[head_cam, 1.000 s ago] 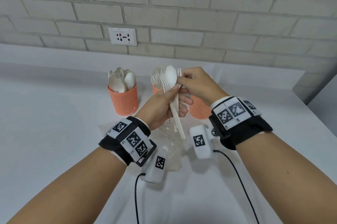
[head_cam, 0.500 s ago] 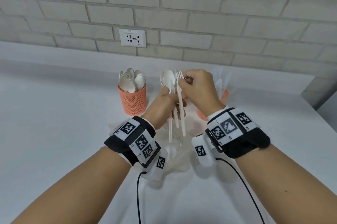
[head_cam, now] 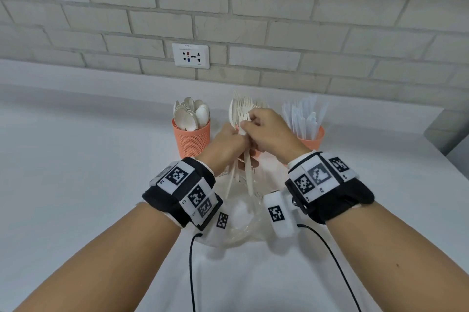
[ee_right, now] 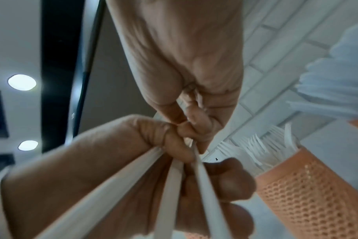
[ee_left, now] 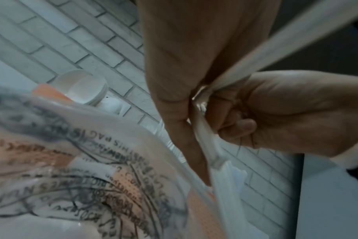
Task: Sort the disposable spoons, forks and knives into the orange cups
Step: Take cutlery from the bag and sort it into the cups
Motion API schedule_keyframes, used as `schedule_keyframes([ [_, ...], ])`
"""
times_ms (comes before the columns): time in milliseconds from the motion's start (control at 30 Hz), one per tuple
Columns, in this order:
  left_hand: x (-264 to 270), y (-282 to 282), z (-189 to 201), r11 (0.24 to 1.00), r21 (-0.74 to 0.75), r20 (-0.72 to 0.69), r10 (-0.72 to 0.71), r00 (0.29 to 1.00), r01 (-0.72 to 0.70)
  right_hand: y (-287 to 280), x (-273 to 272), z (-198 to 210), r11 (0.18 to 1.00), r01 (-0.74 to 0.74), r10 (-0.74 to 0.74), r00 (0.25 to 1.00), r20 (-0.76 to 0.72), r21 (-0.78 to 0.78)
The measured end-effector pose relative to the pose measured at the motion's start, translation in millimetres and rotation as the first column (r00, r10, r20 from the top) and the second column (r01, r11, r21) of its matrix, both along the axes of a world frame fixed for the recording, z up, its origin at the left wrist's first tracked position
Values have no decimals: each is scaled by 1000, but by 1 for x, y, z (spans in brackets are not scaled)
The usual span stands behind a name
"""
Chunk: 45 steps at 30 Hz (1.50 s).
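Observation:
Three orange mesh cups stand in a row: the left cup (head_cam: 191, 141) holds spoons, the middle cup (ee_right: 309, 186) holds forks (ee_right: 262, 148), and the right cup (head_cam: 311, 137) holds knives (head_cam: 302, 113). My left hand (head_cam: 236, 139) grips a small bundle of white cutlery (head_cam: 247, 177) upright in front of the middle cup, with a spoon bowl (head_cam: 232, 113) and fork tines on top. My right hand (head_cam: 245, 123) pinches a fork of that bundle near its head. In the right wrist view several handles (ee_right: 168, 186) fan out from my left hand's fist (ee_right: 112, 161).
A crumpled clear plastic bag with black print (head_cam: 243, 223) lies on the white table (head_cam: 88, 184) under my wrists. A brick wall with a socket (head_cam: 190, 55) runs behind the cups. The table's right edge (head_cam: 446, 156) is close to the knife cup.
Both hands have carried the bundle away from me toward the middle cup. The right hand's fingers have stayed at the fork's head and now sit just in front of the forks.

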<state>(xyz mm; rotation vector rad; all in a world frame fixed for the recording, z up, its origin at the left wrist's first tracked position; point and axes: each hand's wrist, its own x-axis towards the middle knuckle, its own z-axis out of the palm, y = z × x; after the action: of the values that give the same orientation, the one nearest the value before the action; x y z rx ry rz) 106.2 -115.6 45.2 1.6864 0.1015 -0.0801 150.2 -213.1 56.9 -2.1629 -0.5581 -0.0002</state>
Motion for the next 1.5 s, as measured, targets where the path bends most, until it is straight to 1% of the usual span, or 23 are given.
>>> schedule_keyframes([
  [100,1,15,-4,996,-78,-63,-52,997,47,-7,12,7,992,58,-44,991,-124,112],
  [167,0,24,-2,995,-72,-18,-73,997,71,-13,24,17,965,155,-140,987,-84,211],
  [233,1,36,-1,994,-109,15,-4,1000,6,-19,36,30,910,241,-276,959,61,338],
  [300,3,43,1,985,-150,8,88,996,-85,-22,44,42,861,261,-401,876,269,436],
  [367,4,48,2,981,-154,4,124,992,-122,-17,46,49,851,214,-438,793,423,480],
  [433,5,51,1,981,-162,22,116,993,-111,-9,49,48,863,161,-426,742,518,479],
  [500,5,53,0,981,-168,44,105,994,-96,0,55,39,889,129,-380,743,551,439],
  [567,6,55,-2,981,-172,48,102,994,-92,7,64,25,928,122,-308,780,544,351],
  [733,8,63,-3,980,-164,48,121,991,-112,11,80,-9,972,230,-222,844,489,45],
  [867,10,66,-3,984,-151,51,108,993,-99,13,84,-21,925,341,-250,879,406,-167],
  [967,10,67,-4,990,-127,46,75,996,-69,11,85,-32,855,336,-152,890,430,-396],
  [1000,11,68,-5,992,-116,48,59,997,-53,10,85,-33,839,344,-135,883,450,-421],
  [1067,12,70,-5,997,-75,59,26,998,-21,11,82,-26,871,363,-156,843,515,-330],
  [1100,13,71,-5,999,-47,68,12,998,-9,13,77,-19,914,342,-181,827,533,-220],
  [1133,14,72,-4,1000,-19,78,4,997,-3,17,71,-10,959,269,-191,844,501,-89],
  [1167,15,72,-4,1000,6,92,1,996,-2,22,64,0,988,153,-146,899,413,16],
  [1200,15,72,-3,1000,24,103,-3,995,1,28,55,9,997,25,-46,958,284,79],
  [1233,15,72,-2,999,38,114,-14,993,10,34,45,17,992,-84,69,986,151,99],
  [1300,14,72,2,995,76,131,-66,989,57,44,34,22,964,-237,241,971,-12,120],
  [1333,13,75,4,989,127,132,-96,987,79,48,32,23,956,-258,263,965,-19,142],
  [1400,13,88,9,963,264,153,-99,983,56,51,35,25,963,-201,192,979,64,181],
  [1433,15,99,10,960,281,194,-54,979,-3,51,38,26,972,-143,117,983,143,186],
  [1500,20,124,7,955,206,284,149,947,-212,49,45,31,971,-33,-53,936,347,239],
])
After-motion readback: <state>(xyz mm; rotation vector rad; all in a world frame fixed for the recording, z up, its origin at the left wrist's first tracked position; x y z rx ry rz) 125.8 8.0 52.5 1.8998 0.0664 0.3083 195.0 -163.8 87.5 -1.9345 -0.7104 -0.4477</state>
